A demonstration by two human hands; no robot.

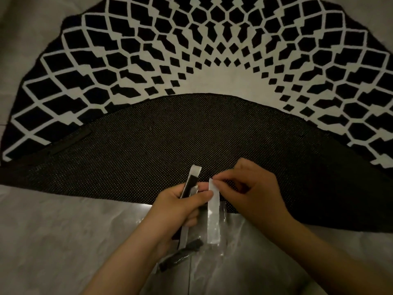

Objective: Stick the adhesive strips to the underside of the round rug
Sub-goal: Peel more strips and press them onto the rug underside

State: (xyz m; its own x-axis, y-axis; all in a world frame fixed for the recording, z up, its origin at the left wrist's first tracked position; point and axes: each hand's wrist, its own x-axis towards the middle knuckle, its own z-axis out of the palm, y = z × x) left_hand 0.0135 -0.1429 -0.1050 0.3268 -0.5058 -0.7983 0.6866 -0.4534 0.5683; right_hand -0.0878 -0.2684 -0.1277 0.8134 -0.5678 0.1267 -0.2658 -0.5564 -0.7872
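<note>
Fingertips of the right hand [244, 188] pinch the top of a white-backed adhesive strip [213, 211], apparently peeling its liner, while the left hand [185, 207] grips spare strips [190, 186]. Both hover over the round rug [191, 60], whose dark underside [191, 135] lies folded upward. Pressing the strip down likely comes next.

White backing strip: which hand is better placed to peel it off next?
Right. The right hand already pinches the top end of the white backing strip, over the folded-back rug underside. The left hand has its grip full, holding the other strips.
</note>
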